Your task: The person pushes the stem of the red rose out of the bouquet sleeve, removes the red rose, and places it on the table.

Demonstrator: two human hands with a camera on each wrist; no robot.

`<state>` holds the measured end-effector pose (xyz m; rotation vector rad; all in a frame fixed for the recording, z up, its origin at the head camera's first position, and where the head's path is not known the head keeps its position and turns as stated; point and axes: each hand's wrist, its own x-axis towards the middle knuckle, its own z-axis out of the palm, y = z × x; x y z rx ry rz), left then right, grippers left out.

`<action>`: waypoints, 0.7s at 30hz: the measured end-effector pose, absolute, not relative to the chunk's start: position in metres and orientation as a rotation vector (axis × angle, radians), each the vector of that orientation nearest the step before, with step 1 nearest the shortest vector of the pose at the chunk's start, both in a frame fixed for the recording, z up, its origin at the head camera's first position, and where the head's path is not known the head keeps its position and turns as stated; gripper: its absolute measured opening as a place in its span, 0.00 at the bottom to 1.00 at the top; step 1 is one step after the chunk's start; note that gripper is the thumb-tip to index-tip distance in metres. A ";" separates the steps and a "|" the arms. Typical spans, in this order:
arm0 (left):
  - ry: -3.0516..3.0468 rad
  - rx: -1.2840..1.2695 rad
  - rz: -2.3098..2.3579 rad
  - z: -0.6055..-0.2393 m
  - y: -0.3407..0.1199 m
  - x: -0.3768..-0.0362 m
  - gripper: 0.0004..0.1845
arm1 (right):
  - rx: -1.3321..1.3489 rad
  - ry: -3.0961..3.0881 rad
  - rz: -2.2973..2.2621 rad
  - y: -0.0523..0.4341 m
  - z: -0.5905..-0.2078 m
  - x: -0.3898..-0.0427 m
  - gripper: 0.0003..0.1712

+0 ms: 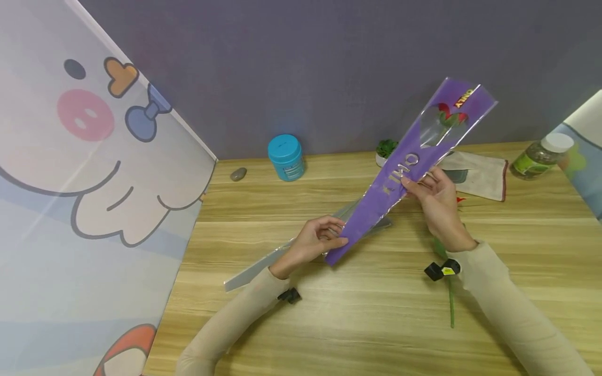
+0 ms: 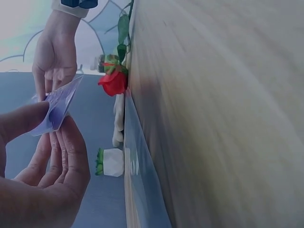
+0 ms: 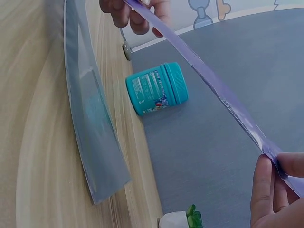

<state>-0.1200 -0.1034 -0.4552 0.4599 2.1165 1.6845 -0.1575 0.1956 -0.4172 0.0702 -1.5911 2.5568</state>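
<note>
Both hands hold a purple flower sleeve [image 1: 371, 203] slantwise above the table. My left hand [image 1: 312, 241] pinches its narrow lower end between thumb and fingers. Higher up, my right hand [image 1: 439, 206] pinches the sleeve's right edge. A red rose image [image 1: 452, 116] shows at the wide top; whether it is printed or real I cannot tell. Edge-on in the right wrist view, the sleeve looks thin and flat. A grey flower sleeve [image 3: 95, 123] lies on the table beneath. A red rose [image 2: 114, 81] with a green stem [image 1: 451, 303] lies under my right forearm, partly hidden in the head view.
Along the back stand a blue lidded tub [image 1: 287, 159], a small potted plant [image 1: 383, 156] and a white-lidded jar [image 1: 536, 159]. A grey stone [image 1: 238, 174] sits at the back left. Behind the right hand lies a pale cloth [image 1: 484, 177]. A grey wall [image 1: 305, 68] rises behind.
</note>
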 end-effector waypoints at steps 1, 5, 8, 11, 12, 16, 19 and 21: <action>2.119 0.459 1.683 -0.455 -0.103 -0.120 0.19 | 0.069 -1.592 2.556 0.195 -0.418 -0.158 0.22; 2.130 0.452 1.672 -0.454 -0.102 -0.122 0.18 | 0.067 -1.606 2.545 0.194 -0.419 -0.158 0.22; 2.133 0.447 1.664 -0.453 -0.101 -0.122 0.18 | 0.073 -1.623 2.538 0.194 -0.420 -0.158 0.23; 2.126 0.447 1.664 -0.454 -0.099 -0.121 0.18 | 0.075 -1.643 2.545 0.194 -0.421 -0.158 0.25; 2.126 0.449 1.665 -0.454 -0.099 -0.121 0.18 | 0.076 -1.649 2.546 0.194 -0.421 -0.158 0.26; 2.116 0.453 1.673 -0.455 -0.097 -0.120 0.19 | 0.067 -1.668 2.561 0.194 -0.421 -0.156 0.27; 2.120 0.445 1.664 -0.456 -0.096 -0.120 0.20 | 0.066 -1.685 2.562 0.194 -0.420 -0.156 0.27; 2.130 0.429 1.651 -0.456 -0.096 -0.119 0.20 | 0.069 -1.698 2.564 0.193 -0.420 -0.156 0.28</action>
